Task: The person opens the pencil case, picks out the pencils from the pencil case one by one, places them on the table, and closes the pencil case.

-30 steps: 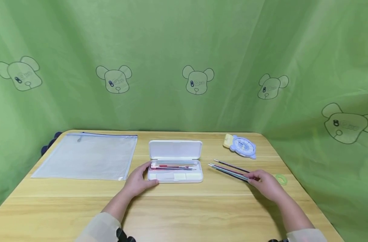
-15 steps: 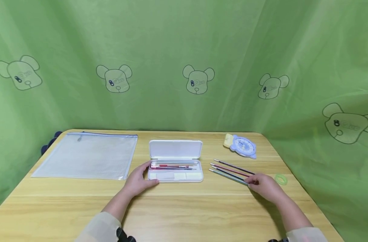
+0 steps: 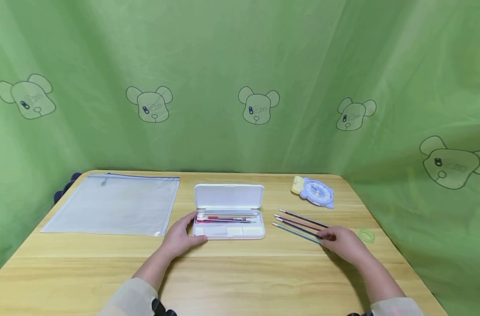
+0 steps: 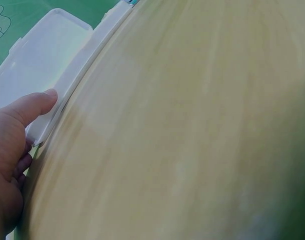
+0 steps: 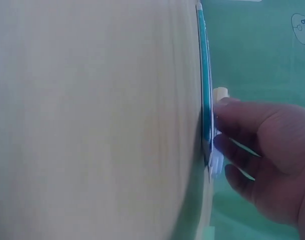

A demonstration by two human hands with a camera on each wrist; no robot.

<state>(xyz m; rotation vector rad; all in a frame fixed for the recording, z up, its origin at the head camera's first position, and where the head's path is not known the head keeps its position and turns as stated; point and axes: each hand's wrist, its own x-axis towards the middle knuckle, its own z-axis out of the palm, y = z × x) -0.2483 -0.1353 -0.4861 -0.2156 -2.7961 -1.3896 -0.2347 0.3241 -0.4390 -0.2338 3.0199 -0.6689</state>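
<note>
An open white pencil case (image 3: 259, 231) lies mid-table in the head view, its lid (image 3: 229, 195) tipped back and several pencils inside. My left hand (image 3: 179, 235) grips its left end, thumb along the front edge. To the right, several pencils lie fanned out, eraser ends toward the case. At their far ends is my right hand (image 3: 345, 245), thumb and fingertips pinching a dark pencil (image 3: 297, 225). A teal pencil (image 3: 293, 231) is nearest me, also seen close up in the right wrist view. Beyond lie a red pencil (image 3: 299, 221) and another dark pencil (image 3: 301, 216).
A clear zip pouch (image 3: 117, 204) lies flat at the left. At the back right, a blue toy clock (image 3: 319, 192) rests against a yellow block-like piece (image 3: 297, 184). A green ring (image 3: 366, 235) sits by the right table edge. Green curtain (image 3: 208, 145) surrounds the table.
The bunched pencils by my right hand have spread apart, the teal one now separate on the near side. My right hand has shifted slightly toward me. My left hand and the case stay put.
</note>
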